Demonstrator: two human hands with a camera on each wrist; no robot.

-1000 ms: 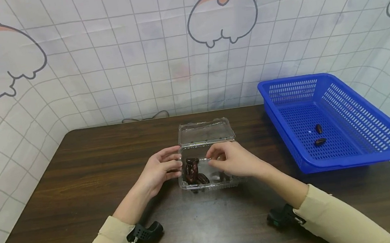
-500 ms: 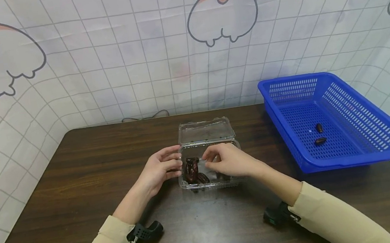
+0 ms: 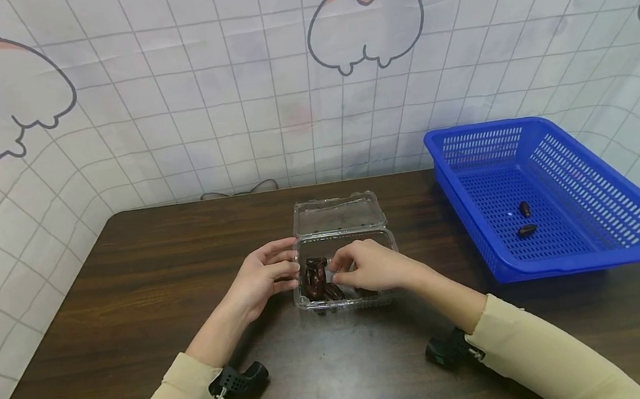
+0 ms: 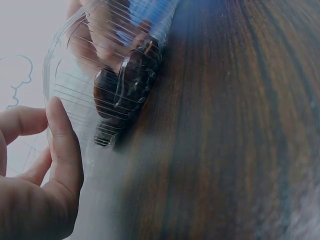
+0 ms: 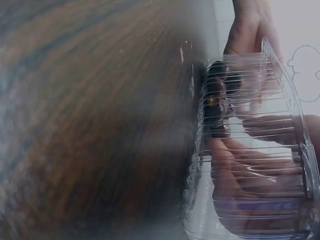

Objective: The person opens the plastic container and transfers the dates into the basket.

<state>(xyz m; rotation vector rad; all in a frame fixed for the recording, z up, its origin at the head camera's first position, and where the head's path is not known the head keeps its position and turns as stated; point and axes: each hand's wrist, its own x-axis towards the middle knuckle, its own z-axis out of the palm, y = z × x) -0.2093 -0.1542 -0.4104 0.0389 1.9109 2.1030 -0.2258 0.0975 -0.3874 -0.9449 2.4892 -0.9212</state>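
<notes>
A clear plastic clamshell box (image 3: 341, 244) stands at mid-table with its lid (image 3: 338, 214) tipped back. Glossy dark brown dates (image 3: 315, 280) lie heaped in its left part. My left hand (image 3: 260, 277) rests its spread fingers against the box's left side; in the left wrist view the fingertips (image 4: 56, 106) are right at the rim. My right hand (image 3: 372, 266) reaches into the box from the right, fingers bent, with a gap between thumb and forefinger. Through the ribbed wall in the right wrist view, the right fingertips (image 5: 218, 146) are right at the dates (image 5: 216, 102).
A blue slotted basket (image 3: 466, 209) stands at the right of the dark wooden table (image 3: 185, 267), with two dates (image 3: 527, 230) on its floor. A cable (image 3: 239, 191) lies at the table's back edge, before a wall sheet with cartoon prints.
My right hand has moved left inside the box, its fingertips coming up close to the heap of dates. The left hand has stayed at the box's left side.
</notes>
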